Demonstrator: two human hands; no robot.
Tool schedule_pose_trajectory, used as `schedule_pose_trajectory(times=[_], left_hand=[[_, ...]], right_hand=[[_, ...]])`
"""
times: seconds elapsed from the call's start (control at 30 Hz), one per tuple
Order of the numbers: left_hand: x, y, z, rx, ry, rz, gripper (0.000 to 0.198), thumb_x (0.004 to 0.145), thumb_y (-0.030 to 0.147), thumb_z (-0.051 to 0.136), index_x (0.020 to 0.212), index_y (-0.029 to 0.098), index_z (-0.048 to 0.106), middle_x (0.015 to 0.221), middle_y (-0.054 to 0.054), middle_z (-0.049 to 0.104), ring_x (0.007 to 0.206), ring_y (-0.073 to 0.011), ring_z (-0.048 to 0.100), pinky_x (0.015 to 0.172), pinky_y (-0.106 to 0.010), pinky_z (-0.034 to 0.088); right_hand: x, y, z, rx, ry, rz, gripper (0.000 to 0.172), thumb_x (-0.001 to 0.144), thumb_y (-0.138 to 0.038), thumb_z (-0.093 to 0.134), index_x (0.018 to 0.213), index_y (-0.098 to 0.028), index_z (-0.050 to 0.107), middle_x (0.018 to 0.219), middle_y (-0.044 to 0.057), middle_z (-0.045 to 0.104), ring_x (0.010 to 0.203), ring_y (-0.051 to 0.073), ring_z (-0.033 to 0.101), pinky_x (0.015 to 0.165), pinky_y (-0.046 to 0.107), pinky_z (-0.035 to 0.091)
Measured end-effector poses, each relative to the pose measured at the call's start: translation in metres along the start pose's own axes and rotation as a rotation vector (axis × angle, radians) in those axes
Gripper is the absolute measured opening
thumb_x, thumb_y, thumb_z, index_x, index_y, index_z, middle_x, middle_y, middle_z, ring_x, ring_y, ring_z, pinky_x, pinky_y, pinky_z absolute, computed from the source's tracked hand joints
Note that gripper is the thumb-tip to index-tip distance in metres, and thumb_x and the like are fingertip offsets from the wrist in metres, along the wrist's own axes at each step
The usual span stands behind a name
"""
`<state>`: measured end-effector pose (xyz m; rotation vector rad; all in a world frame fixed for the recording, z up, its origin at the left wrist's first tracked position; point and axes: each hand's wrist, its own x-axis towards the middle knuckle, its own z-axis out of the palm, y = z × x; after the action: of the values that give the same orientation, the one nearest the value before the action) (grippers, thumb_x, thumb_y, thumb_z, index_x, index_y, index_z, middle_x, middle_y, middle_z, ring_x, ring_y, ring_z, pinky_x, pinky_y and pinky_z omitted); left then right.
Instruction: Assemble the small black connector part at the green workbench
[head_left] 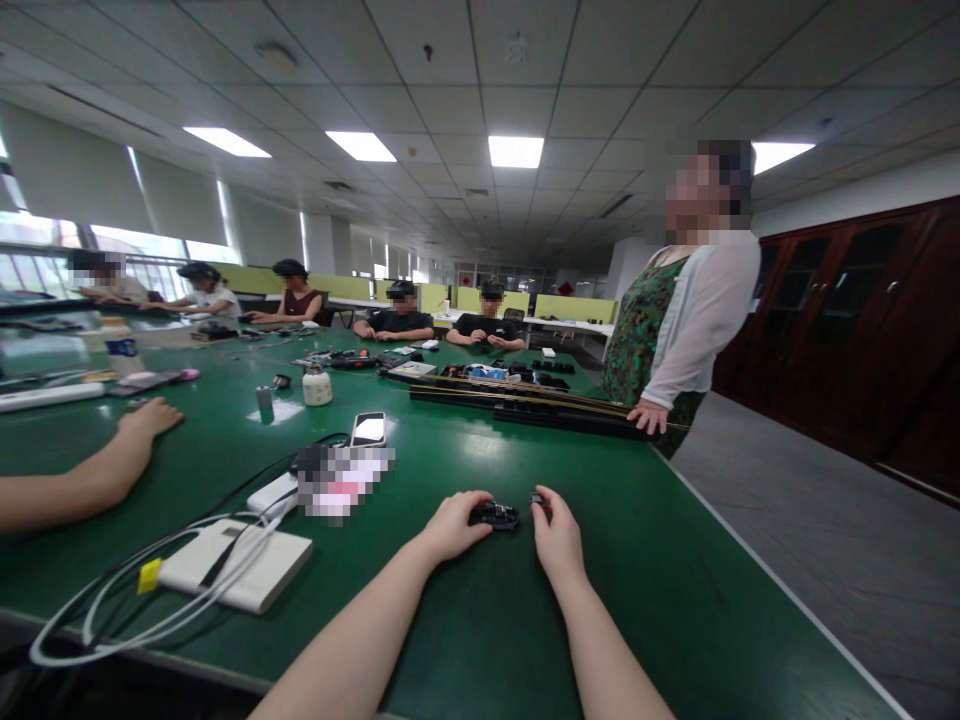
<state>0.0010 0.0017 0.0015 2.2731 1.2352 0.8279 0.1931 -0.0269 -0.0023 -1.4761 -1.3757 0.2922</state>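
Observation:
Over the green table, my left hand [456, 525] is closed around one end of a small black device part [501, 516], which has some lighter metallic bits on top. Its exact kind is too small to make out. A short gap to the right, my right hand [559, 535] pinches a small dark piece [536, 499] between thumb and fingertips. The two pieces are apart. Palms and fingers partly cover both.
A white box [262, 565] with looped cables lies left, near a phone [369, 430]. Long black rails [465, 396] with thin rods cross the table ahead. A person stands right, one hand [649, 416] on the rails. Another person's arm [97, 475] rests at left; others sit beyond.

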Motion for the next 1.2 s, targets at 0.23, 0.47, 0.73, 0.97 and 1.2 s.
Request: schedule_pose_trajectory(times=[0.23, 0.47, 0.73, 0.97, 1.2], left_hand=[[0.0006, -0.0014, 0.001, 0.008, 0.006, 0.005, 0.046, 0.07, 0.025, 0.063, 0.115, 0.022, 0.056, 0.113, -0.005, 0.063, 0.103, -0.0235, 0.056, 0.092, -0.033, 0.043], [-0.0001, 0.0021, -0.001, 0.014, -0.002, -0.005, 0.046, 0.069, 0.024, 0.063, 0.115, 0.022, 0.057, 0.113, -0.004, 0.063, 0.103, -0.0236, 0.057, 0.092, -0.033, 0.043], [-0.0005, 0.0026, -0.0008, 0.023, 0.012, 0.007, 0.045, 0.07, 0.025, 0.062, 0.114, 0.022, 0.057, 0.112, -0.004, 0.063, 0.102, -0.024, 0.057, 0.091, -0.033, 0.044], [-0.0008, 0.0005, -0.0006, 0.026, 0.008, 0.005, 0.045, 0.071, 0.027, 0.062, 0.115, 0.022, 0.056, 0.113, -0.005, 0.063, 0.103, -0.0244, 0.057, 0.092, -0.034, 0.043], [-0.0002, -0.0018, 0.0004, 0.032, 0.009, 0.01, 0.046, 0.071, 0.027, 0.062, 0.116, 0.021, 0.056, 0.114, -0.005, 0.062, 0.103, -0.0241, 0.057, 0.092, -0.034, 0.043]], right_hand=[[-0.0004, -0.002, -0.0012, -0.008, 0.021, 0.022, 0.037, 0.078, -0.032, 0.041, 0.106, -0.016, 0.059, 0.105, 0.011, 0.063, 0.093, 0.023, 0.059, 0.086, 0.037, 0.046], [0.0018, 0.0043, 0.0007, -0.008, 0.098, 0.017, 0.037, 0.078, -0.033, 0.04, 0.105, -0.016, 0.059, 0.103, 0.012, 0.064, 0.093, 0.023, 0.06, 0.084, 0.036, 0.047], [0.003, 0.003, -0.0022, -0.006, 0.097, 0.092, 0.04, 0.076, -0.037, 0.04, 0.105, -0.015, 0.059, 0.103, 0.012, 0.064, 0.087, 0.023, 0.061, 0.079, 0.034, 0.047], [0.0026, 0.0003, -0.0039, -0.005, 0.102, 0.129, 0.04, 0.076, -0.038, 0.04, 0.104, -0.015, 0.058, 0.101, 0.012, 0.063, 0.085, 0.023, 0.061, 0.078, 0.033, 0.047], [0.0026, 0.0038, -0.0032, -0.007, 0.149, 0.112, 0.037, 0.076, -0.036, 0.041, 0.103, -0.016, 0.058, 0.099, 0.012, 0.063, 0.082, 0.022, 0.06, 0.075, 0.032, 0.047]])
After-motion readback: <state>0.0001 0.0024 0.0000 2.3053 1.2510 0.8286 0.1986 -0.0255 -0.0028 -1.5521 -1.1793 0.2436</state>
